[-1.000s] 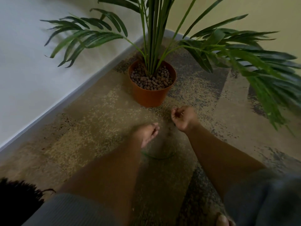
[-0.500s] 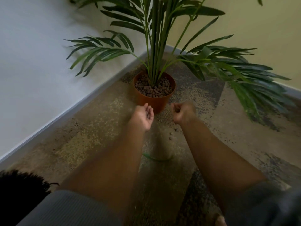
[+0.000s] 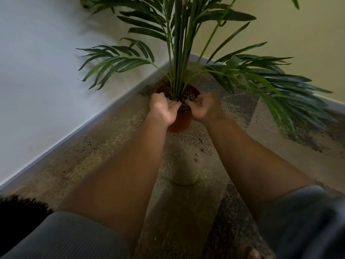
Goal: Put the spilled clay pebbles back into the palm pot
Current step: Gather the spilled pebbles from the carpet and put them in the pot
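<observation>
Both your hands sit at the near rim of the palm pot, cupped over the pebble fill. Your left hand has its fingers curled inward, palm turned toward the stems; your right hand is cupped the same way, blurred. Whether either hand holds pebbles, you cannot tell from this view.

Pot: round, terracotta-orange plastic, tapering downward, standing in the corner of the room. Clay pebbles fill it to the top, small, rounded, brown, packed round the green stems of the palm. Fronds are long, narrow, glossy, spreading left and right.

Spilled pebbles lie on the carpet just in front of the pot, between your forearms; a few more sit nearer to you. A thin curved green leaf strip lies on the carpet nearer still.

Surface: low-pile carpet, mottled tan, olive and dark speckled patches in angular blocks. Pale skirting board runs along both walls. Left wall is white; right wall is pale yellow. Grey ribbed sleeves cover your upper arms.
</observation>
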`<action>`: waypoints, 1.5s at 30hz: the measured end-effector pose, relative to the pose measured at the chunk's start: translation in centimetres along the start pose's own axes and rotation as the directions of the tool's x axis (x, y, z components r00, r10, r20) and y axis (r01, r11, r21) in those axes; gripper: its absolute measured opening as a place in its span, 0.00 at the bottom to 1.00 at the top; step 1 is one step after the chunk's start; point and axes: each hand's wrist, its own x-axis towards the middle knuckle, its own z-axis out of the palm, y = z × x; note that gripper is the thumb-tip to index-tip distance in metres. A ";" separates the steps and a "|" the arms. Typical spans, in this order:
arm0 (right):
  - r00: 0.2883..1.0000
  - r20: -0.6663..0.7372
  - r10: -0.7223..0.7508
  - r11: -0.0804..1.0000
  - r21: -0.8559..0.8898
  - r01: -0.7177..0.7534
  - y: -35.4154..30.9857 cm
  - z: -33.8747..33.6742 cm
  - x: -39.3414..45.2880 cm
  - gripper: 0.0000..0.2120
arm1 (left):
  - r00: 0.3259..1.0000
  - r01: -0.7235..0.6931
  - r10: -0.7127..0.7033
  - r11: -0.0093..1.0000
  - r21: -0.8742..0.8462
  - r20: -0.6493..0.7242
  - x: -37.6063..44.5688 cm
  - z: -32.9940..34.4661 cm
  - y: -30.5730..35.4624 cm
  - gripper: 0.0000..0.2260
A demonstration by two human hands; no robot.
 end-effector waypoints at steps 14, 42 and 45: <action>0.960 -0.253 -0.117 0.922 -0.387 0.010 1.3 -8.2 -0.2 0.08 | 0.959 0.249 -0.246 0.484 0.839 -0.143 -1.4 -7.7 -5.8 0.19; 0.859 0.046 -0.510 -0.108 -0.994 -0.011 4.1 -17.9 6.0 0.08 | 0.998 -0.057 -0.012 -0.461 0.886 0.058 3.0 -12.2 -14.6 0.17; 0.836 0.091 -0.542 -0.111 -0.993 0.036 4.2 -17.6 6.7 0.08 | 0.994 -0.098 -0.010 -0.501 0.860 0.108 3.2 -12.5 -14.7 0.13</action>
